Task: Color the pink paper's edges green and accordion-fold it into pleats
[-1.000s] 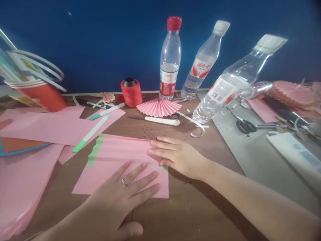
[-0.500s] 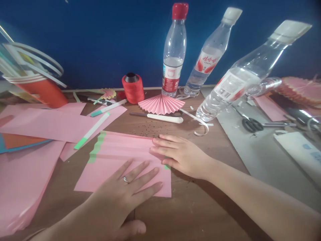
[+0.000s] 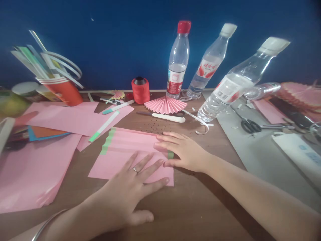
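Note:
A pink sheet of paper [image 3: 120, 164] lies on the wooden table, with creases across its upper part and green strips along both side edges. My left hand [image 3: 135, 184], a ring on one finger, rests on its lower right part, fingers spread. At the sheet's right edge my right hand [image 3: 185, 150] lies with its fingers stretched over the upper right corner, covering part of the green strip there. Just beyond the sheet are a pleated pink paper fan [image 3: 165, 105] and a white-handled utility knife [image 3: 168, 117].
Behind stand a red thread spool [image 3: 140, 92] and three bottles, one with a red cap [image 3: 178, 67]. An orange cup [image 3: 62, 92] of paper strips is at the back left, above stacked pink paper [image 3: 32, 174]. Scissors [image 3: 250, 126] lie on a grey board [image 3: 233, 134] to the right.
The camera view has shifted, so the things at the left show further right and more of the cup is visible. Both hands stay on the pink sheet, fingers still stretched out.

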`<state>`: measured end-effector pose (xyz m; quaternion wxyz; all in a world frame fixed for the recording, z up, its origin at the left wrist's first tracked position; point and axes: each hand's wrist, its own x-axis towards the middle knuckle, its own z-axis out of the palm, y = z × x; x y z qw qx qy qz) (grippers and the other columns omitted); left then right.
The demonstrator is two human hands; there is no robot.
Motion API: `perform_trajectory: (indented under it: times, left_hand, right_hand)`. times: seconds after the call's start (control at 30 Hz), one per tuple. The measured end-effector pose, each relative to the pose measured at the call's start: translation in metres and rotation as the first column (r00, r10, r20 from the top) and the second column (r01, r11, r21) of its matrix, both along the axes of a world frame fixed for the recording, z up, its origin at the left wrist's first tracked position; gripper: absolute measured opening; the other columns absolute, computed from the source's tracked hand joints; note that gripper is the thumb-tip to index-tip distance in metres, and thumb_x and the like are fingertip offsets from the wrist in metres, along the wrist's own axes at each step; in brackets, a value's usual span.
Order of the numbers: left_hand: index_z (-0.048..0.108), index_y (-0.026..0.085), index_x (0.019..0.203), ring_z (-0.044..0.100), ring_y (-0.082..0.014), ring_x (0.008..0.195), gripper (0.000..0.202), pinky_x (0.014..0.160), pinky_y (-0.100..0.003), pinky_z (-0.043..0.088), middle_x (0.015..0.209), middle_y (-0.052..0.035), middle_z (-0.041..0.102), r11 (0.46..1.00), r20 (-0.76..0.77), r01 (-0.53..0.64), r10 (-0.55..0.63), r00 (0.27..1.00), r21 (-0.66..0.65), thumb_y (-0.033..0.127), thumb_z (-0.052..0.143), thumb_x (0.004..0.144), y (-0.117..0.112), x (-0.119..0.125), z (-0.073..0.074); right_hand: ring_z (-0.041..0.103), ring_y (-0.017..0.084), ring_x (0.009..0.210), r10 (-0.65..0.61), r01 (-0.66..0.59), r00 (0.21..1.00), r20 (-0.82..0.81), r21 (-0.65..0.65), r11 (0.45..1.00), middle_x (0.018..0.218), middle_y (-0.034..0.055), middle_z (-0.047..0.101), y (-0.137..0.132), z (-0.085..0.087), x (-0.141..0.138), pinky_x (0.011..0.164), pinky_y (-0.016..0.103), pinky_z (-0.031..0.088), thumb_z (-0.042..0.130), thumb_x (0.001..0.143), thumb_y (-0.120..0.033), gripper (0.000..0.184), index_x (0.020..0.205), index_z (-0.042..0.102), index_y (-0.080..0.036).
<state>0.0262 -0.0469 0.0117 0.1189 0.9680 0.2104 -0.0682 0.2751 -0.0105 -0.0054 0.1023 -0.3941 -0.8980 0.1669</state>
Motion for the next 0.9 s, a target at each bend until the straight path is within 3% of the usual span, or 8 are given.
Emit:
perform_trajectory:
  times: [0.17,0.33,0.47,0.6,0.77,0.9]
  left_hand:
    - [0.02,0.042,0.141,0.008,-0.0431,0.137,0.096,0.1,-0.071,-0.002,0.154,-0.0119,0.006,0.999,0.022,-0.042,0.042,0.999,0.025,0.051,0.072,0.062,-0.01,0.009,0.002]
    - [0.026,0.042,0.14,0.008,-0.0442,0.137,0.091,0.1,-0.072,-0.001,0.154,-0.011,0.005,0.997,0.053,-0.074,0.073,0.996,0.02,0.05,0.072,0.062,-0.015,0.014,0.004]
    - [0.021,0.043,0.141,0.009,-0.0402,0.138,0.089,0.103,-0.069,0.006,0.155,-0.0075,0.006,0.998,0.032,-0.06,0.061,0.998,-0.023,0.048,0.07,0.066,-0.012,0.004,0.009]
    - [0.014,0.041,0.143,0.01,-0.0356,0.139,0.085,0.107,-0.063,0.015,0.154,-0.0022,0.009,0.994,-0.045,-0.095,0.093,0.995,-0.06,0.043,0.064,0.074,-0.012,-0.024,0.015]
    - [0.012,0.042,0.143,0.014,-0.0317,0.139,0.076,0.109,-0.059,0.017,0.152,0.0053,0.015,0.978,-0.09,-0.206,0.206,0.974,0.017,0.038,0.056,0.081,-0.018,-0.072,0.018]
    - [0.013,0.043,0.142,0.027,-0.0287,0.136,0.063,0.109,-0.054,0.022,0.149,0.0072,0.025,0.952,-0.127,-0.293,0.302,0.945,0.086,0.039,0.046,0.088,-0.019,-0.116,0.017]
  right_hand:
    - [0.03,0.025,0.134,-0.006,0.006,1.0,-0.01,-0.002,1.0,0.146,0.0019,0.038,-0.001,0.002,-0.002,0.108,0.046,0.029,0.049,0.085,-0.059,0.059,0.135,0.046,-0.027]
    - [0.03,0.026,0.134,-0.008,0.008,1.0,-0.02,-0.006,1.0,0.146,0.0022,0.038,-0.002,0.002,-0.002,0.108,0.046,0.028,0.048,0.084,-0.06,0.061,0.135,0.045,-0.026]
    - [0.031,0.027,0.134,0.004,-0.004,1.0,-0.026,-0.013,1.0,0.146,0.003,0.038,-0.001,-0.001,-0.001,0.108,0.046,0.028,0.05,0.082,-0.062,0.063,0.134,0.047,-0.026]
    - [0.031,0.027,0.134,0.005,-0.005,1.0,-0.014,-0.007,1.0,0.146,0.004,0.038,0.0,-0.003,-0.001,0.108,0.047,0.028,0.05,0.081,-0.063,0.063,0.133,0.049,-0.026]
    - [0.03,0.028,0.134,0.003,-0.002,1.0,0.006,-0.028,1.0,0.147,0.0028,0.036,0.0,-0.004,-0.001,0.108,0.048,0.028,0.048,0.081,-0.065,0.064,0.134,0.048,-0.029]
    - [0.029,0.028,0.135,0.002,-0.001,1.0,0.022,-0.035,0.999,0.147,0.0022,0.035,0.0,-0.003,-0.001,0.108,0.048,0.026,0.046,0.081,-0.066,0.065,0.134,0.048,-0.029]
